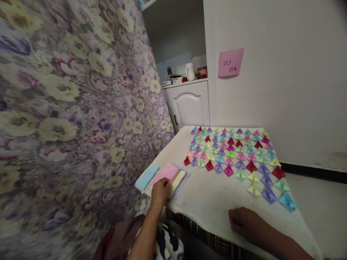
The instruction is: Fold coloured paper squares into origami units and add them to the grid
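While left fingers (165, 182) touch flat sheets (166, 171) | peaked paper folds (228, 170) line tabletop (202, 193)

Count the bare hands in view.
2. The left hand is at the flat pink and pale-yellow paper sheets; the right hand is near the front edge of the white tabletop, before the multicoloured folded-paper pieces. No others show.

A white cabinet (188, 103) has an arched door panel (187, 112) and dark handle (175, 120); above it lies a dim recess (177, 36); left of it rises a floral-patterned covering (81, 119); right of it, a pale wall (287, 86) bears a pink note (231, 62) and black skirting (314, 173).
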Tool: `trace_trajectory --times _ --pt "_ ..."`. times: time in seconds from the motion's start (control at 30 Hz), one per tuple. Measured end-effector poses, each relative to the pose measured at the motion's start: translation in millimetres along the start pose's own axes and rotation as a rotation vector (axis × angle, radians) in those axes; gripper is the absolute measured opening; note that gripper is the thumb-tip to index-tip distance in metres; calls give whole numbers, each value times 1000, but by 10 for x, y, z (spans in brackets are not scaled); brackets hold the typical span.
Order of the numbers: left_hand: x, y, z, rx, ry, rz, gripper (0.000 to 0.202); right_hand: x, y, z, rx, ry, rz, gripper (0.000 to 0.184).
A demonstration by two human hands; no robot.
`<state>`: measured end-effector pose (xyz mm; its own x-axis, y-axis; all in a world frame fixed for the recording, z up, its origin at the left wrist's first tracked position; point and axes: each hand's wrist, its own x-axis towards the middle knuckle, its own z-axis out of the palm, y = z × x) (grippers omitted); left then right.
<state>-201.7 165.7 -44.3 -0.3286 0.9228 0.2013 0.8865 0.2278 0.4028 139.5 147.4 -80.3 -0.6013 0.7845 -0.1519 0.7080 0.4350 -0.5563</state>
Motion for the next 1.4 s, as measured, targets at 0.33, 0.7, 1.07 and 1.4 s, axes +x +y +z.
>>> trace_trajectory --times 0.33,0.7,1.07,1.4 --pt "-67 273 -142 -74 353 170 20 17 -63 -26 210 10 17 9" --pt "-654 980 123 -86 281 1123 28 86 -167 -481 1790 -48 -4 56" --pt "-834 1050 178 -90 239 1144 30 130 -119 -378 1739 242 -45 28" --pt "-619 1162 228 -1251 -248 -125 37 97 -85 -510 1652 388 -56 30"
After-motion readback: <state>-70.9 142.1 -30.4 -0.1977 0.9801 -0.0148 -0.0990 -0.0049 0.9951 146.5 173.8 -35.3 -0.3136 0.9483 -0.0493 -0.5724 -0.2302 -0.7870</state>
